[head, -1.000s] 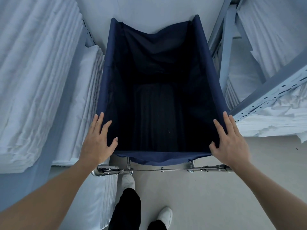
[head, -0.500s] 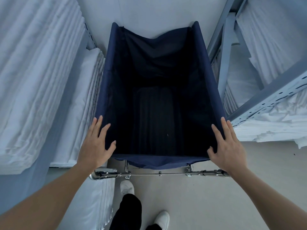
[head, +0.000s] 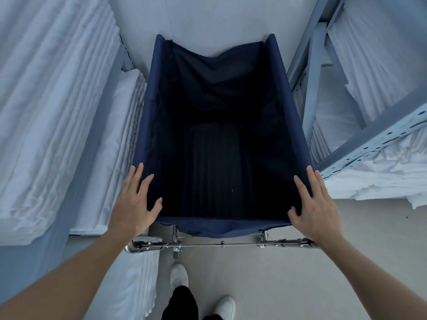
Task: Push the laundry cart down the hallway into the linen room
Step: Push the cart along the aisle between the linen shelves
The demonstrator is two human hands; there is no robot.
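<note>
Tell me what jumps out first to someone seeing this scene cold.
A deep navy laundry cart fills the centre, its dark inside apparently empty. The left hand and right hand rest spread on its near corners. Stacked white linens crowd the left, and grey metal shelving with more linens stands to the right.

A pale wall [head: 208, 17] closes the far end. Left of it, stacked white linens [head: 50, 107] fill shelving; right of it stands a grey metal rack [head: 374, 135]. Below, grey floor [head: 288, 273].

Both arms reach forward, bare. The left hand [head: 132, 204] and right hand [head: 315, 205] lie flat, fingers spread, thumbs turned inward.
</note>
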